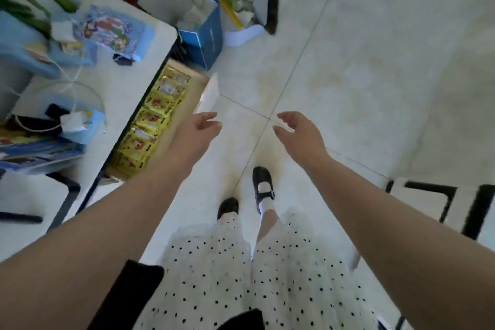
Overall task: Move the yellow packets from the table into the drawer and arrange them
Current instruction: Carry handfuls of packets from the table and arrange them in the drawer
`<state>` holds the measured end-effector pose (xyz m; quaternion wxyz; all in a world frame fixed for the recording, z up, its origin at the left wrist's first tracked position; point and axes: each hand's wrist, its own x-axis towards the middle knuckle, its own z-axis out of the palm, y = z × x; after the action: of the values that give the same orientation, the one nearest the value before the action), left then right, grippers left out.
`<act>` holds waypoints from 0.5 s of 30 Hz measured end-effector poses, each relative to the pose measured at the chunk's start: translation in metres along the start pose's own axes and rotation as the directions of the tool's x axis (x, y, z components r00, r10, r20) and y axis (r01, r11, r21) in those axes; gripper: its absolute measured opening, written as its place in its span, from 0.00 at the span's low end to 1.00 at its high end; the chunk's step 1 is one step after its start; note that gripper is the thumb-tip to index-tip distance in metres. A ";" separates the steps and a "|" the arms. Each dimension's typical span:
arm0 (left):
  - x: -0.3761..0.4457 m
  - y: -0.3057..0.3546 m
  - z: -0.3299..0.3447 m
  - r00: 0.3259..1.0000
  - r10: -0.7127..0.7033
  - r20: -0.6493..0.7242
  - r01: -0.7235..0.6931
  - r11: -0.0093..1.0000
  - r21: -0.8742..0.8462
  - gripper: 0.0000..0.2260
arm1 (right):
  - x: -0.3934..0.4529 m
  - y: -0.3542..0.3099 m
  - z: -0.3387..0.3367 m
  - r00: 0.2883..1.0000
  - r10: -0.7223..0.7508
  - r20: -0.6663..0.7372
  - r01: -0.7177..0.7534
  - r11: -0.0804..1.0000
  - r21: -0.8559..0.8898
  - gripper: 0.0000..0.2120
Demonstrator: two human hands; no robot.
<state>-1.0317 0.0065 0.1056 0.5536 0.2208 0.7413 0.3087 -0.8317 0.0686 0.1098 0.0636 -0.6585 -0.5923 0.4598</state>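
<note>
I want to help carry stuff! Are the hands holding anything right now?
No. The left hand and right hand are both open and empty above the floor; the yellow packets lie in the open drawer.

A lived-in home room: pale tiled floor point(375, 61), a white table point(150, 61) at left cluttered with children's cartoon books point(107, 29), a blue bag point(206, 35) behind.

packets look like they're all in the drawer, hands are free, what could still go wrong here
1. The drawer stands open beside the person's path; a leg or the left hand could knock it.
2. The yellow packets lie in a loose overlapping row near the table edge, so shutting the drawer hard might catch or shift them.
3. The picture is blurred and the table is cluttered, so a stray packet could go unnoticed there.
</note>
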 end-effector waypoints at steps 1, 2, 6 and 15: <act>-0.007 0.005 0.009 0.999 0.019 0.039 -0.021 0.999 0.039 0.14 | -0.016 0.011 -0.010 0.999 0.029 -0.040 -0.027 0.999 0.045 0.17; -0.014 0.008 0.018 0.997 0.035 0.075 -0.041 0.996 0.078 0.13 | -0.031 0.022 -0.019 0.995 0.062 -0.071 -0.056 0.994 0.091 0.17; -0.046 0.017 0.069 0.968 0.064 0.242 -0.124 0.963 0.240 0.15 | -0.096 0.072 -0.050 0.955 0.222 -0.199 -0.162 0.946 0.281 0.16; -0.145 0.020 0.248 0.827 0.023 0.561 -0.318 0.843 0.434 0.17 | -0.240 0.218 -0.114 0.746 0.565 -0.352 -0.261 0.735 0.626 0.15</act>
<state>-0.7531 -0.0229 0.1702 0.6281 0.5043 0.5876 0.0772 -0.5666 -0.1434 0.1654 0.2953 -0.8307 -0.2290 0.4126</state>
